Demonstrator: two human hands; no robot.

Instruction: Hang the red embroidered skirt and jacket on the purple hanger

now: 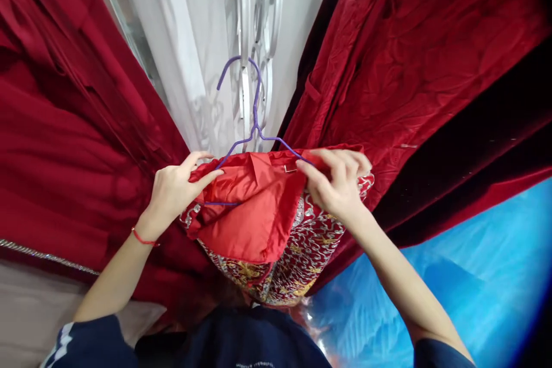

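Observation:
A red embroidered garment (310, 247) with silver and gold patterns hangs in front of me, its shiny red lining (245, 236) folded outward at the opening. Inside its top sits a purple wire hanger (255, 118), whose hook rises in front of white scrollwork. At the garment's left shoulder, my left hand (175, 187) pinches the cloth between thumb and fingers, close to the hanger's arm. My right hand (338, 181) is closed over the right shoulder, fingers slightly blurred. A small pale label (290, 168) shows at the neckline beside my right thumb.
Long dark-red garments or drapes hang at the left (77, 126) and right (409, 69). White ornamental metalwork (244, 11) stands between them, near a white curtain (172, 23). A bright blue surface (474, 282) lies at the lower right.

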